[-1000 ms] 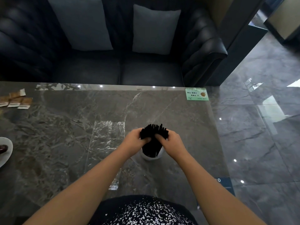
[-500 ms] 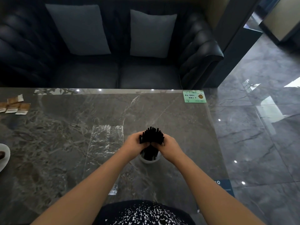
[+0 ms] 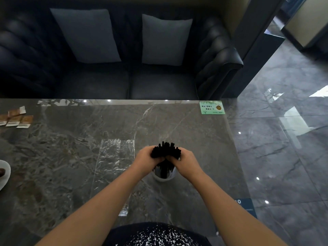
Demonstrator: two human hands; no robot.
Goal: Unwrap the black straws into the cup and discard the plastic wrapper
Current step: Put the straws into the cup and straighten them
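Marble table point(image 3: 71, 157): your work surface. Plastic wrapper point(image 3: 113, 160): flat, emptied, left of the cup. Your left hand point(image 3: 144, 161) and right hand point(image 3: 187, 163): fingers closed round the black straws point(image 3: 166, 150). Straws: upright, tips fanned upward, lower ends inside the white cup point(image 3: 164, 176).

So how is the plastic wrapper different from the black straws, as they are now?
The wrapper is clear and crinkled; the straws are black. The wrapper lies flat on the table, and no hand touches it; the straws stand in the cup, with the left hand and the right hand closed around them. Both are near the person's edge.
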